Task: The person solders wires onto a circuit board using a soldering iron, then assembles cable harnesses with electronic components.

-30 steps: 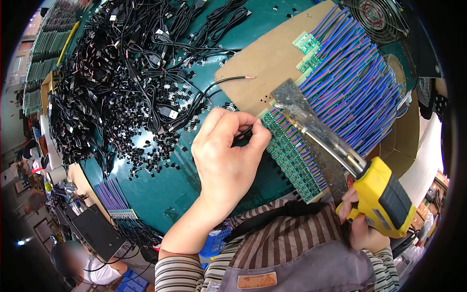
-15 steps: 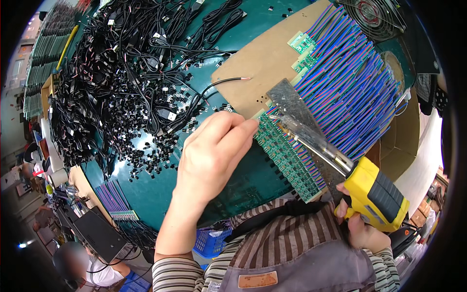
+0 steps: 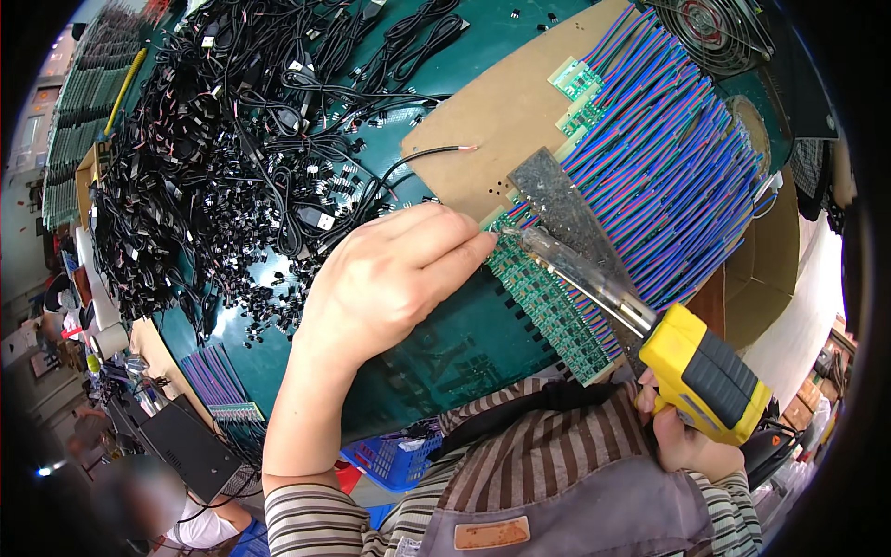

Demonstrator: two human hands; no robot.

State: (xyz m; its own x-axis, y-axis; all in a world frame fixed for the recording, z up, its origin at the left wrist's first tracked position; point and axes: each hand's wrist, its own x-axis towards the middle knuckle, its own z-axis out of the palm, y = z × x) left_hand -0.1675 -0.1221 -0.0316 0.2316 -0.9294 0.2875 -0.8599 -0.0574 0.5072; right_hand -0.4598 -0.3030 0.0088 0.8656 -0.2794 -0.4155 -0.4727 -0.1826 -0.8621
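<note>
My right hand (image 3: 682, 441) is wrapped round the grip of a yellow-and-black soldering gun (image 3: 710, 371). Its metal barrel slants up and left, and the tip meets the far end of a green circuit board panel (image 3: 552, 306). Right beside that tip, the fingers of my left hand (image 3: 380, 283) are pinched together at the panel's left edge; whatever they hold is hidden. Blue, red, green and black wires (image 3: 668, 167) run from the boards to the right. A dark flat metal bar (image 3: 561, 200) lies across the wires near the panel.
Brown cardboard (image 3: 492, 111) lies beneath the boards on the green table mat (image 3: 408, 371). Black cables (image 3: 176, 167) and small black connectors are heaped at the left. A single black cable end (image 3: 464, 148) reaches onto the cardboard. A fan (image 3: 710, 32) stands at the far right.
My left hand has shifted slightly left, its wrist and forearm swinging that way. The soldering gun has moved a little left, bringing its tip closer to my left fingertips.
</note>
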